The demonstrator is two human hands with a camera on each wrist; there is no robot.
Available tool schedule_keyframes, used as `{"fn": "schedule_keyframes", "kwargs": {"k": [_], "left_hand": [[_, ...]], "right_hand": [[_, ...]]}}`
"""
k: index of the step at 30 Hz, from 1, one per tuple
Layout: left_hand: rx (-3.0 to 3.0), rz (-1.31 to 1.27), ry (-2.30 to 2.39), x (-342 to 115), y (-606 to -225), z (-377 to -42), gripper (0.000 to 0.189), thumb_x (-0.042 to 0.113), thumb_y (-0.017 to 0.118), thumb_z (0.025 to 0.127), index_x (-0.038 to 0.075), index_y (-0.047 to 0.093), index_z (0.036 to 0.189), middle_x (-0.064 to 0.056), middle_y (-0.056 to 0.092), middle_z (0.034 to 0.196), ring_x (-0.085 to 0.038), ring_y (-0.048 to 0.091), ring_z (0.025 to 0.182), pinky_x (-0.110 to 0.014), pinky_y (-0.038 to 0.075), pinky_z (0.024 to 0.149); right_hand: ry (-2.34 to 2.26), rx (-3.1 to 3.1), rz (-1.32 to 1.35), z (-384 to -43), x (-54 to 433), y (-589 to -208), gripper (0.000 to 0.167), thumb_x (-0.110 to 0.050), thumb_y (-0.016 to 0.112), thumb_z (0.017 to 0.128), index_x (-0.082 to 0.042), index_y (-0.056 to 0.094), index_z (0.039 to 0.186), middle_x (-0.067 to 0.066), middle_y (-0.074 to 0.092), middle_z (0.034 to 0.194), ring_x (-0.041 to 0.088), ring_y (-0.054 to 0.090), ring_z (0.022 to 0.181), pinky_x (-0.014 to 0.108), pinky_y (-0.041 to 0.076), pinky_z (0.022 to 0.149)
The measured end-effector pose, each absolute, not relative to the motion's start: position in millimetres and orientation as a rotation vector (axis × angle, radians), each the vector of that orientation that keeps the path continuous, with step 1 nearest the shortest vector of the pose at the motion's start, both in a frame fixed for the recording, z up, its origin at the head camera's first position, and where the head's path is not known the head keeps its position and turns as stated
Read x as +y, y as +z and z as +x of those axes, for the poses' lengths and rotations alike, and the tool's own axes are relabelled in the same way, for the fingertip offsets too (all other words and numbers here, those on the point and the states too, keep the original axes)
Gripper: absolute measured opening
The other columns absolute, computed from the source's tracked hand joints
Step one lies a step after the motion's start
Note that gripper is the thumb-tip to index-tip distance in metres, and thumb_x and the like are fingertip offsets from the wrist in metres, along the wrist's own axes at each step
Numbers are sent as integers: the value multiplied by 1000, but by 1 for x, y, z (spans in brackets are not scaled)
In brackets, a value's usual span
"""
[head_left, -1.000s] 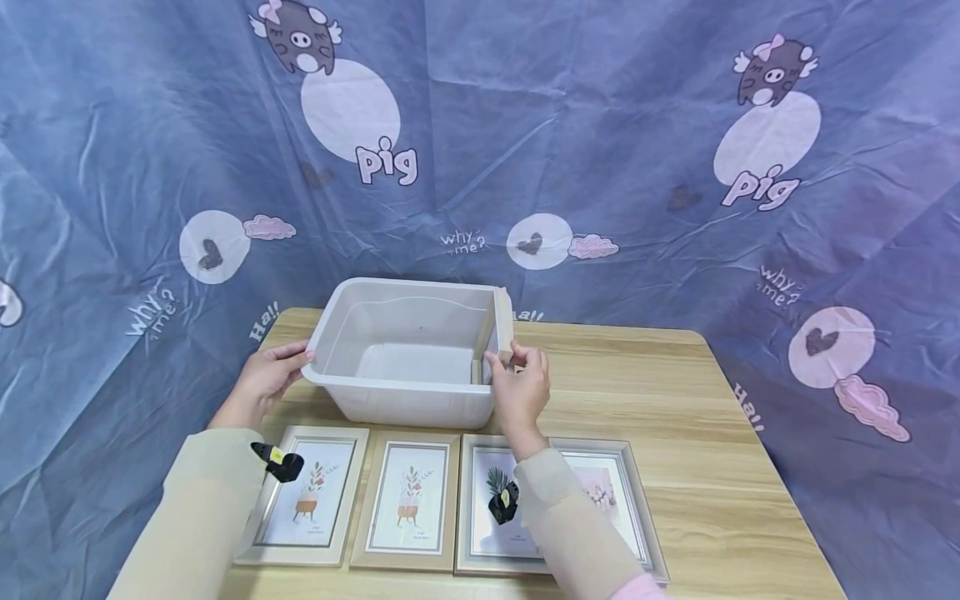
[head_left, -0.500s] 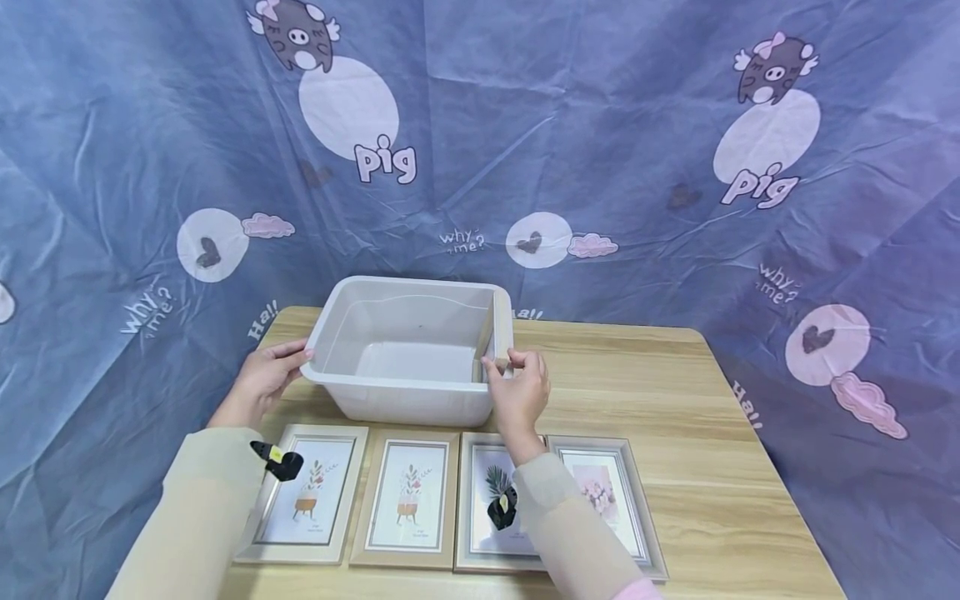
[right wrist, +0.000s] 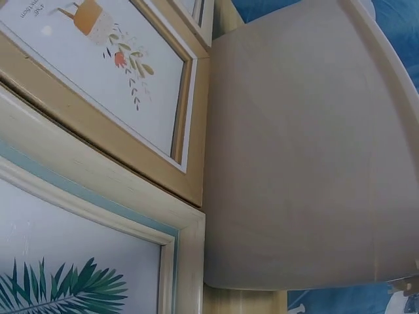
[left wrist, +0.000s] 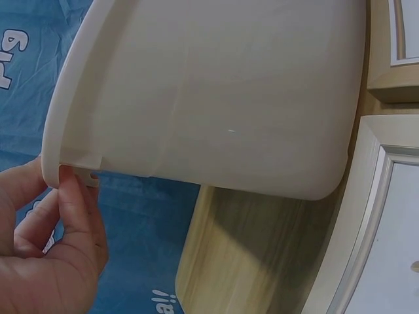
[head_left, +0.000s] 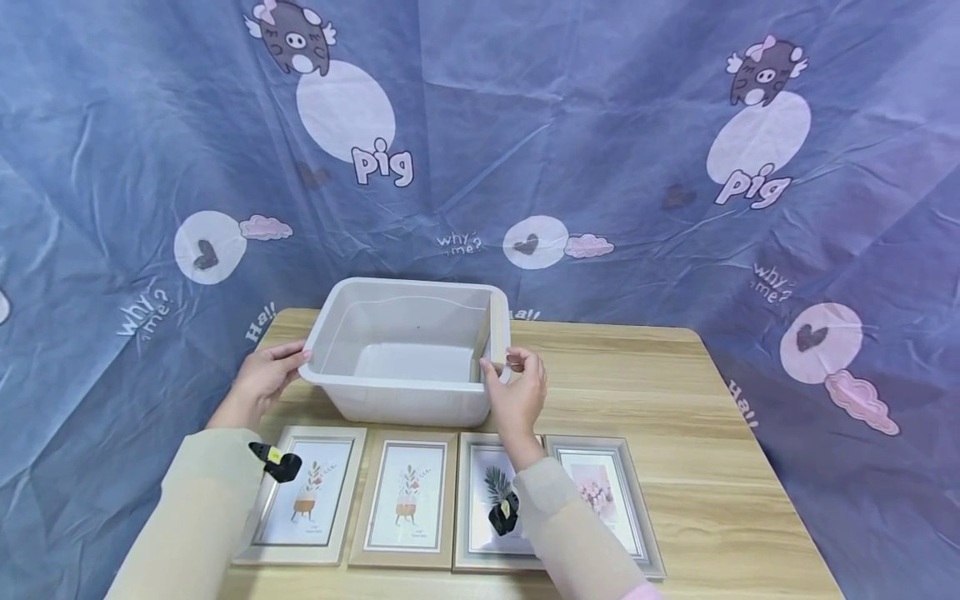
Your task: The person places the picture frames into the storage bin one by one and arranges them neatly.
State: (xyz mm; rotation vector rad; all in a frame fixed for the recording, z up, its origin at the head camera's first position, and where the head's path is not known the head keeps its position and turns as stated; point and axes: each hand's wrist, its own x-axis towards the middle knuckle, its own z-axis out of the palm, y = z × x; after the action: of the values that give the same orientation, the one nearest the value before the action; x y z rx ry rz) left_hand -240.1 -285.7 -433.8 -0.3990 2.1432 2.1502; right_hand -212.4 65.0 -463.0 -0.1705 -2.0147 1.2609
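A white plastic bin (head_left: 408,406) sits toward the back of the table. My left hand (head_left: 262,379) pinches its left rim, thumb above and fingers curled underneath, as the left wrist view shows with the hand (left wrist: 62,242) at the bin wall (left wrist: 222,98). A light wooden picture frame (head_left: 498,327) stands on edge inside the bin along the right end, its top side about level with the rim. My right hand (head_left: 519,398) holds the near end of that frame, thumb on the inner side and fingers at the right rim. Most of this frame is hidden in the bin.
Several picture frames lie face up in a row before the bin: a white one (head_left: 354,467), a tan one (head_left: 362,525), a silvery one with a palm leaf (head_left: 462,517) and one with pink flowers (head_left: 647,517). A blue cloth (head_left: 480,167) hangs behind the table (head_left: 720,467).
The upright frame has sunk from above the rim to about level with it, and my right hand has followed slightly downward. My left hand has stayed on the left rim.
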Motion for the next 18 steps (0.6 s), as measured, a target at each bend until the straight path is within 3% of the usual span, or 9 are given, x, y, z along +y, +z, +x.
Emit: {"fn": "schedule_keyframes", "kwargs": {"k": [2,9,13,18], "left_hand": [[2141,-392,2149,-287,-434,-242,56,8,63,93,-8,38,140,-12,53,128,4,60,80,-15,52,79],[2157,-376,2116,-290,-434,-249,56,10,62,93,-8,38,140,-18,50,133,5,59,80,-15,52,79],[2142,-366,2130,-292,-434,-252,56,9,63,93,-9,38,140,-4,59,115,4,60,79,-16,52,78],[2146,-358,2121,-293,-434,-258,55,9,62,93,-8,39,139,-5,57,116,5,60,79,-15,52,78]], "right_hand": [[1310,-2022,-150,-213,65,-462,44,-16,85,71,-5,59,104,7,58,92,24,53,86,37,44,79],[1472,-2133,-46,-211,75,-459,54,-21,81,78,-2,53,120,11,55,105,25,51,94,36,44,80],[1555,-2218,47,-208,88,-460,55,-28,75,84,-7,49,128,12,54,117,25,51,101,41,46,80],[1655,-2291,204,-204,112,-462,54,-22,70,89,-8,45,135,17,50,125,30,50,109,50,45,86]]}}
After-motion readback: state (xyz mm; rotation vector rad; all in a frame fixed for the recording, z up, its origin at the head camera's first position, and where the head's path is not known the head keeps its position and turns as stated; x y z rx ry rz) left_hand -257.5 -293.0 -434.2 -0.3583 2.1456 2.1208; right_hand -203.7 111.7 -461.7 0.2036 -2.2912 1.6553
